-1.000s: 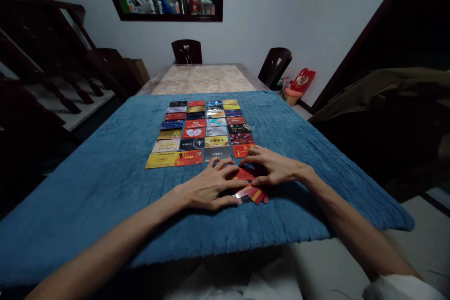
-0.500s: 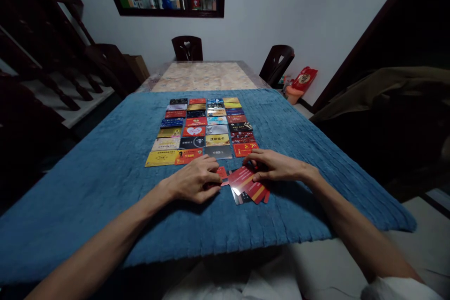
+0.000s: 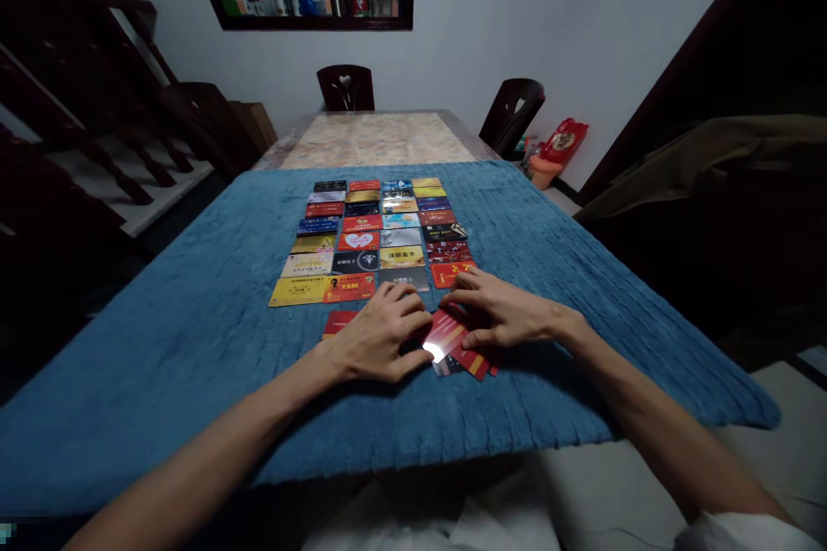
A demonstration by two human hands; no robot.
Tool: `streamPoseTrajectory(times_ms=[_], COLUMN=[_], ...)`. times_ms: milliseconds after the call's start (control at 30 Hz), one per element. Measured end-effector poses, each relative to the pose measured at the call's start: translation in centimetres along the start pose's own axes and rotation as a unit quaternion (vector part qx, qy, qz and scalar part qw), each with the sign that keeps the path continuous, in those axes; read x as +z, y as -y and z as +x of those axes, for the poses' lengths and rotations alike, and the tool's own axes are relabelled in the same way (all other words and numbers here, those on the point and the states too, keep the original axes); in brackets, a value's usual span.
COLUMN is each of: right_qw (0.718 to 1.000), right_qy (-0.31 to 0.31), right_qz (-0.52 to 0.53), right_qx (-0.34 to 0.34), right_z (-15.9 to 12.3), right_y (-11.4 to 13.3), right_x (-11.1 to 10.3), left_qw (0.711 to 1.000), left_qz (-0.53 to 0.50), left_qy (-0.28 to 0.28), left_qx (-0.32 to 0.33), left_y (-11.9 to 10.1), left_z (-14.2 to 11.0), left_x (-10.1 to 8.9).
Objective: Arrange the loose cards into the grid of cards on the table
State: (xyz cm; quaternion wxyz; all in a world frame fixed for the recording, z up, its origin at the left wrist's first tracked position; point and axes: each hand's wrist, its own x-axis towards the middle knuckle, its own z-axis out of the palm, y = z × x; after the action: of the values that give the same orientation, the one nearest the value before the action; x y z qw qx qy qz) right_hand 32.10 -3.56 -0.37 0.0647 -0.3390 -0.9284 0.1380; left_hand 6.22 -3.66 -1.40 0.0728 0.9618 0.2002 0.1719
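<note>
My right hand (image 3: 500, 310) holds a fanned bunch of red cards (image 3: 445, 327), its thumb on top and its fingers bent at their far edge. A dark card (image 3: 447, 364) shows beneath them. Beside the bunch is my left hand (image 3: 388, 331), with thumb and forefinger apart at the cards' left edge. Another red card (image 3: 338, 323) lies on the cloth, partly hidden behind my left hand. Ahead, several cards lie in rows, among them a yellow card (image 3: 297, 291), an orange card (image 3: 349, 287), a grey card (image 3: 404, 277) and a red card with gold print (image 3: 450, 275).
A blue cloth (image 3: 194, 318) covers the near part of the table; a patterned tabletop (image 3: 381, 138) shows beyond it. Dark chairs (image 3: 345, 89) stand around the far end. An orange bin (image 3: 544, 172) and a red bag (image 3: 565, 145) are on the floor at right.
My left hand has moved right, up to the cards under my right hand. The red card on the cloth now shows to its left. My right hand has barely shifted.
</note>
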Motion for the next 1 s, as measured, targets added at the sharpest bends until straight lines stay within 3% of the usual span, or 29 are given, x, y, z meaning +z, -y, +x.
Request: streamPoseTrajectory(times_ms=[400, 633, 833, 1000], right_qw=[0.999, 0.999, 0.997, 0.994], right_qy=[-0.026, -0.036, -0.049, -0.067], right_qz=[-0.016, -0.008, 0.058, 0.08], right_qx=[-0.014, -0.014, -0.014, -0.015], right_z=[0.1, 0.0, -0.1, 0.0], right_y=[-0.1, -0.1, -0.4, -0.8], right_x=[-0.3, -0.3, -0.7, -0.7], left_qw=[0.999, 0.998, 0.992, 0.986], left_qz=[0.017, 0.034, -0.045, -0.109], left_qy=[-0.023, -0.053, -0.117, -0.114], left_qx=[-0.025, 0.021, -0.012, -0.062], left_y=[-1.1, -0.9, -0.2, 0.3], left_z=[0.5, 0.3, 0.5, 0.7], left_x=[1.5, 1.5, 1.7, 1.5])
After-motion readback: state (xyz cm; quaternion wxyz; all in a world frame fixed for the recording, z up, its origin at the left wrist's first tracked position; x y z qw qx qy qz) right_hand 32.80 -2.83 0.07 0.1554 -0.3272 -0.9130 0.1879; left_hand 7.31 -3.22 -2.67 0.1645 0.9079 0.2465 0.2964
